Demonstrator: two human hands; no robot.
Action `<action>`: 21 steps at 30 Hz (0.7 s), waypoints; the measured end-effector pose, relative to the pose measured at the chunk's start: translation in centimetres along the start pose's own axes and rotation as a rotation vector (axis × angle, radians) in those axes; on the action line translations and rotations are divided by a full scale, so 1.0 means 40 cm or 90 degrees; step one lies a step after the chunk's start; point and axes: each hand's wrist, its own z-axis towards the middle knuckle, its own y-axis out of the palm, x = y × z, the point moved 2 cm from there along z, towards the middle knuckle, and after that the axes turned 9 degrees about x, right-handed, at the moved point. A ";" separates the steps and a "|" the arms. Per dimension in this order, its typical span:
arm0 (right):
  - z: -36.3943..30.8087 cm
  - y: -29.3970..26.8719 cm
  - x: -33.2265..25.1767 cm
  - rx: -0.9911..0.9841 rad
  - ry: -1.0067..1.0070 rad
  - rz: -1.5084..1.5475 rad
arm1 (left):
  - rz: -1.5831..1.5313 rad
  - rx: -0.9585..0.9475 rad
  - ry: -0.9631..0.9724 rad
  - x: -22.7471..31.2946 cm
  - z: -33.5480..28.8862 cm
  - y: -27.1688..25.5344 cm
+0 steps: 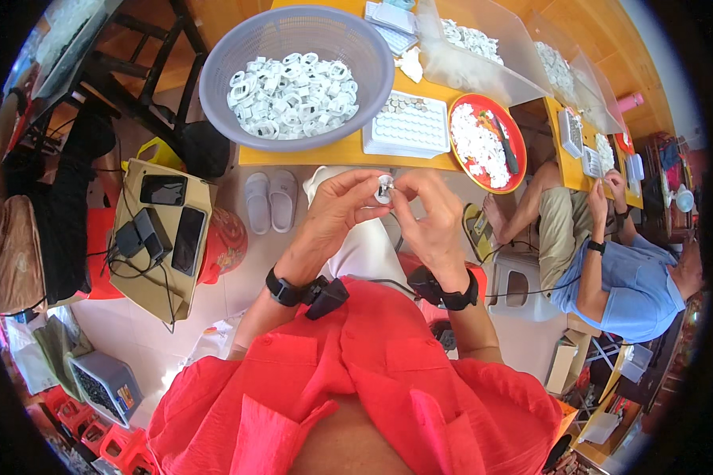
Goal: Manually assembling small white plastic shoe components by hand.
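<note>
Over my lap, my left hand (342, 204) pinches a small round white plastic part (384, 188) with a dark, shiny middle. The thumb and index finger of my right hand (432, 207) are pinched at its right side; whatever tiny piece they hold is too small to make out. Beyond my hands stands a grey basket (216, 75) filled with many similar white parts (293, 99). To its right lies a stack of white moulded trays (408, 131) with small round metallic pieces along the far edge. A red plate (520, 131) carries small white pieces (479, 146) and a dark-handled tool (505, 146).
Clear plastic bins (483, 75) of white parts stand on the yellow table (293, 158). At left, a cardboard piece (139, 273) holds phones and a black adapter with cables. Slippers (271, 202) lie on the floor. Another person in blue (634, 289) works at right.
</note>
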 end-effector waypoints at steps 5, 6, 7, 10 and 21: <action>-0.003 0.008 -0.004 0.001 -0.036 -0.018 | 0.019 0.023 0.000 -0.003 0.001 -0.004; -0.003 0.008 -0.004 -0.003 -0.040 -0.023 | 0.023 0.028 0.002 -0.004 0.002 -0.004; -0.003 0.007 -0.004 -0.003 -0.040 -0.023 | 0.023 0.028 0.002 -0.005 0.002 -0.003; -0.003 0.007 -0.003 -0.024 -0.033 -0.026 | 0.034 0.041 0.003 -0.005 0.000 -0.005; -0.004 0.012 0.002 -0.082 -0.066 -0.023 | 0.057 0.048 0.027 -0.010 0.001 -0.011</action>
